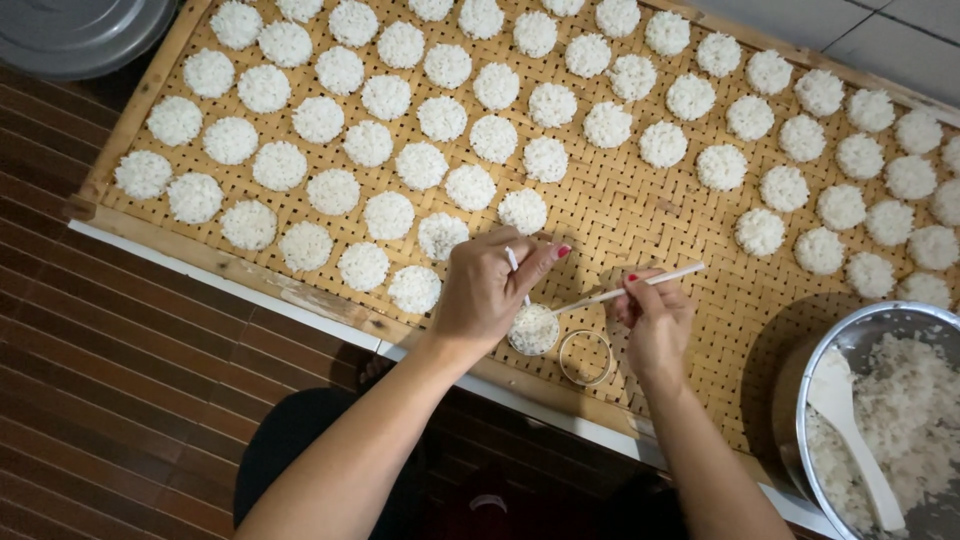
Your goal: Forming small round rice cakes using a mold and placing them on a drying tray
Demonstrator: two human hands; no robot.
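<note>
Left hand [482, 292] grips a small ring mould [533, 330] packed with rice, resting on the woven bamboo tray [640, 215]. Right hand [655, 318] holds a thin white stick [628, 289], its tip at the mould's rim. An empty ring [586, 358] lies just beside the filled one. Round rice cakes [420, 165] sit in rows across the tray. A metal bowl [880, 425] of cooked rice with a white paddle [850, 430] stands at the right. Dark slatted floor [120, 400] lies below.
</note>
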